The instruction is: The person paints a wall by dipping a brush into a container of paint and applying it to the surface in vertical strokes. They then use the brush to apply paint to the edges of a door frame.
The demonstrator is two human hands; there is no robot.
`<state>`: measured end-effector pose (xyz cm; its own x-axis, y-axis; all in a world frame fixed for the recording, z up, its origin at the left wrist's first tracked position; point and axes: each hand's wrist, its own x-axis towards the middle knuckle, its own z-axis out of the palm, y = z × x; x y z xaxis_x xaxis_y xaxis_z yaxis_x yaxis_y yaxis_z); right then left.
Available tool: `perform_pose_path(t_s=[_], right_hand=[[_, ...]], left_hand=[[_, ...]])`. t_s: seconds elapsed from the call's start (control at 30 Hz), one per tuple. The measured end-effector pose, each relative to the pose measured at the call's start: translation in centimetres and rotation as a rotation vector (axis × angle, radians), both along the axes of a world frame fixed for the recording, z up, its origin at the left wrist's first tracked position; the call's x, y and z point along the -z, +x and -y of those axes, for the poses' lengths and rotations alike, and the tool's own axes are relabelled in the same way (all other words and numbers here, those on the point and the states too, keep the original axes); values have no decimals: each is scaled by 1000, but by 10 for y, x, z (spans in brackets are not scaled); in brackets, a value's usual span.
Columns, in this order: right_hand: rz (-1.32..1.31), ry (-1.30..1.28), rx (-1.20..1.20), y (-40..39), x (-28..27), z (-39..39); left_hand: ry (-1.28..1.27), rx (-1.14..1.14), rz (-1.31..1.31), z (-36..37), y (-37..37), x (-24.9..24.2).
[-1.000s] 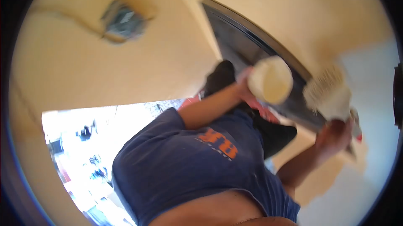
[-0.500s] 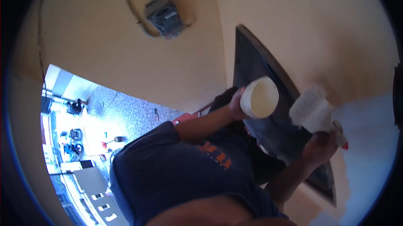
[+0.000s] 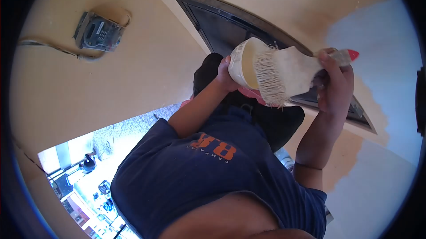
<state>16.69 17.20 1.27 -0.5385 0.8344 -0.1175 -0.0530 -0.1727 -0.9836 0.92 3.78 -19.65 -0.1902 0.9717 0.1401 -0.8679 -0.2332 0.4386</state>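
Note:
My left hand (image 3: 227, 73) is wrapped round the side of a white tub (image 3: 240, 65), which is tilted so that its cream-coloured inside faces right. In my right hand (image 3: 336, 80) is a wide paintbrush (image 3: 297, 73), gripped near the base of its handle, with the red handle tip sticking out past the fingers. Its pale, stiff bristles point left and overlap the tub's mouth. Part of the opening is hidden behind them. Both things are held in front of my dark blue shirt.
A dark framed door panel (image 3: 222, 25) is behind the tub. Light blue paint (image 3: 377, 34) covers part of the beige wall on the right. An electric meter (image 3: 101, 32) with a cable (image 3: 49, 44) is on the left wall. A bright doorway (image 3: 88, 168) opens at lower left.
The brush has come left to the tub's mouth, and its bristles have turned to point left. The tub has tilted. My whole view has swung, shifting the door panel and meter up and left.

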Motion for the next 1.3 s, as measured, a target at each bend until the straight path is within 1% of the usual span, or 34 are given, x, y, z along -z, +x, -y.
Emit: perform_pose_path(t_s=[0.1, 0.13, 0.2, 0.23, 0.27, 0.3, 0.33, 0.4, 0.43, 0.5, 0.57, 0.67, 0.83, 0.9, 1.03, 1.1, 1.3], right_hand=[[158, 9, -56, -8, 8, -3], [165, 3, -49, -9, 8, -2], [227, 73, -5, -13, 4, 2], [234, 68, -2, -14, 2, 5], [252, 129, 2, -16, 0, 8], [269, 189, 5, -18, -2, 12], [273, 184, 6, -20, -4, 16], [310, 391, -19, -23, -7, 25], [312, 385, -18, -25, -5, 29], [229, 452, -98, -27, 0, 35], [262, 465, -119, -29, 2, 39], [299, 502, -157, -30, 9, 39], [326, 512, -178, -33, 11, 42], [350, 581, -160, -35, 10, 44], [332, 641, -148, -35, 18, 45], [409, 712, -160, -36, 18, 48], [402, 765, -164, -36, 23, 49]], left_hand=[[-47, 5, -20, 1, 1, 9], [-61, -3, -4, 2, 1, 11], [-78, -6, 16, 0, 4, 10], [-50, -22, 77, -1, 5, 10], [-22, -39, 137, -1, 6, 9], [-26, -37, 142, -2, 6, 11], [-32, -44, 114, -2, 6, 13], [-44, -50, 86, -2, 4, 15], [-49, -68, 86, -2, 5, 15], [-56, -83, 85, -2, 4, 12], [-119, -108, -74, -1, 2, 5], [-94, -101, -106, -2, 1, -10], [-131, -150, -113, -4, 2, -10], [-120, -161, -113, -3, 2, -9], [-136, -186, -136, -2, 4, -11], [-144, -188, -145, -2, 4, -10], [-126, -201, -183, -2, 4, -9]])
